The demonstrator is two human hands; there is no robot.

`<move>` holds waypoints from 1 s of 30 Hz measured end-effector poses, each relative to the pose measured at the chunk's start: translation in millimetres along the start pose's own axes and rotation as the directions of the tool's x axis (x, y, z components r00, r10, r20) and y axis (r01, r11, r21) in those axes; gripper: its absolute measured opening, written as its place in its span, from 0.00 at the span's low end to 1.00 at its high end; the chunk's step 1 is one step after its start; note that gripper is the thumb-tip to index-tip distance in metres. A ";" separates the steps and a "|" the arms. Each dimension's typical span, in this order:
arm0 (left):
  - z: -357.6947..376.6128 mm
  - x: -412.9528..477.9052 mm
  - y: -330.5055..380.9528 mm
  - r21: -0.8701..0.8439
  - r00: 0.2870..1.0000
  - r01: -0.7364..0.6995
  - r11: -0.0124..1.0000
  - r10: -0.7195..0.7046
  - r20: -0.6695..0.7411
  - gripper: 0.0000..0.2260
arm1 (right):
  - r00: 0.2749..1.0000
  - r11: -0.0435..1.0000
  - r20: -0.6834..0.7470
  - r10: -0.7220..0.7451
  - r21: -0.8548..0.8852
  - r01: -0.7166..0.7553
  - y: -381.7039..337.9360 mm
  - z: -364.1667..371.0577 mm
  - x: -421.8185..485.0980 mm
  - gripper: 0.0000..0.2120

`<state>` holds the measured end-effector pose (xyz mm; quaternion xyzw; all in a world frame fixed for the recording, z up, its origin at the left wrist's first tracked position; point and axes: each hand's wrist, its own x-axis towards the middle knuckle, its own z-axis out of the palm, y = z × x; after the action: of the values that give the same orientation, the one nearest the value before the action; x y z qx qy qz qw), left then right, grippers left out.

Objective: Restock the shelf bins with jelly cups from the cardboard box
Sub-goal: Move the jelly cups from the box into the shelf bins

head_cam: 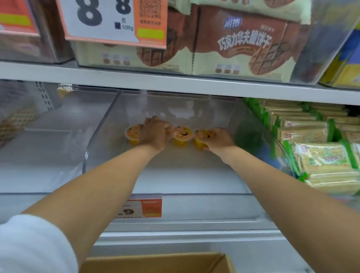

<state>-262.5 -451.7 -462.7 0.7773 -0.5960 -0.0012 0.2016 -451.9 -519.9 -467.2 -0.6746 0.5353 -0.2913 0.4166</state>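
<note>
Left grip [154,133]: sat deep at the back of the clear plastic shelf bin [104,136], curled down over the left cup [131,132] of three small yellow plastic jelly cups with orange printed lids [182,137]; looked like a hold, couldn't see the fingertips.
Right grip [218,138]: closed on the right cup [202,136], fingers over the lid, thumb low on the front.
Middle cup [183,134]: stood upright between the two grips, just beside the left one; couldn't tell whether touched.
Where the cups sat: lined up in one row near the back wall of that bin.
Done so far: barely started tbh, counted only three cups in there.
Left to do: pretty much everything, saw mostly bare bin floor in front of the row.
Brown cardboard box [147,266]: sat open at the bottom edge, below the white metal shelf [190,239]; spotted a bit of yellow inside, probably more cups, too cropped to say.
Neighbours: green-and-white cracker packs [320,156] stacked in the bin to the right, brown chocolate wafer packs [242,43] up one level.
Step, best guess: looked like setting this pair down.
</note>
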 end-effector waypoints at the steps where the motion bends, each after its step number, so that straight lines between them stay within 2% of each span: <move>1: 0.5 0.7 -0.3 -0.003 1.000 0.023 1.000 -0.023 -0.015 0.15 | 1.000 1.000 0.009 -0.009 -0.017 0.009 -1.1 1.3 2.7 0.12; 3: -0.8 -2.4 1.7 -0.002 0.999 -0.041 0.999 0.041 -0.030 0.15 | 0.998 0.981 0.054 -0.022 -0.191 0.032 -0.8 3.7 7.7 0.15; 5: -3.6 -4.7 4.0 0.022 0.981 -0.188 0.982 0.189 -0.036 0.16 | 0.997 0.927 0.029 -0.065 -0.368 0.071 0.4 3.9 7.4 0.19; 7: -6.5 -6.7 5.2 0.074 0.963 -0.267 0.961 0.263 0.048 0.16 | 0.991 0.902 -0.019 -0.130 -0.418 0.110 4.4 4.6 7.8 0.22; 10: -6.3 -10.5 5.7 0.087 0.967 -0.224 0.971 0.210 0.146 0.17 | 0.983 0.847 -0.008 -0.183 -0.510 0.154 3.3 6.4 5.1 0.20; 15: -13.5 -23.8 12.9 0.087 0.968 -0.165 0.982 0.145 0.203 0.20 | 0.978 0.649 0.050 -0.204 -0.741 0.173 -5.8 2.4 -4.5 0.20; 17: -22.7 -33.1 16.2 0.062 0.982 -0.112 0.992 0.101 0.162 0.17 | 0.967 0.667 -0.003 -0.253 -0.725 0.173 -13.0 0.9 -15.9 0.17; 20: -42.4 -55.6 20.7 -0.057 0.991 -0.029 0.998 0.037 0.130 0.04 | 0.932 0.743 -0.055 -0.357 -0.622 0.247 -27.3 -2.7 -46.7 0.13; 23: -65.3 -97.1 28.8 -0.215 0.996 -0.008 0.977 0.026 0.084 0.12 | 0.874 0.752 -0.090 -0.477 -0.556 0.353 -44.5 -4.1 -103.3 0.09; 25: -80.8 -134.5 38.3 -0.271 1.000 -0.003 0.962 0.011 0.027 0.10 | 0.841 0.748 -0.108 -0.530 -0.527 0.404 -50.4 -2.2 -148.2 0.06; 28: -95.4 -191.0 49.4 -0.262 0.995 -0.058 0.963 0.035 -0.093 0.05 | 0.797 0.720 -0.117 -0.592 -0.520 0.459 -45.4 6.9 -212.2 0.02; 30: -90.2 -226.5 47.8 -0.270 0.996 -0.058 0.961 0.035 -0.086 0.04 | 0.814 0.725 -0.078 -0.576 -0.510 0.463 -29.4 17.5 -246.2 0.02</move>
<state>-350.5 -223.5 -418.7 0.7274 -0.5997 -0.0470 0.3302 -486.5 -275.6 -437.0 -0.8390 0.4217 -0.3351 0.0768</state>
